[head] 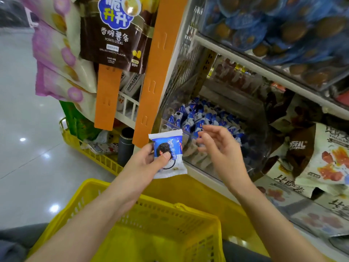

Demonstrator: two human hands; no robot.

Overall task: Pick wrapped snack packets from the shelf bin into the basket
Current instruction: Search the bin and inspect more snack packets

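The grip of the left hand [149, 160] is closed on one blue-and-white wrapped packet [171, 141] at mid-frame, with the thumb pressed on its front face and the fingers behind. The packet's crimped top edge points up, just beside the lower end of an orange hanging strip [151, 82] and in front of the clear front wall of the shelf bin [203, 164]. Just right of the packet and not touching it, the right hand [219, 148] has a wide grip holding nothing, its fingers spread loosely over the bin's front edge. Behind it, matching packets [204, 118] are heaped in the bin. Below both forearms the yellow basket [170, 220] opens upward at the bottom of the frame, its far rim lower in the frame than the held packet with a free gap between them. Pale floor [28, 167] lies open at the left
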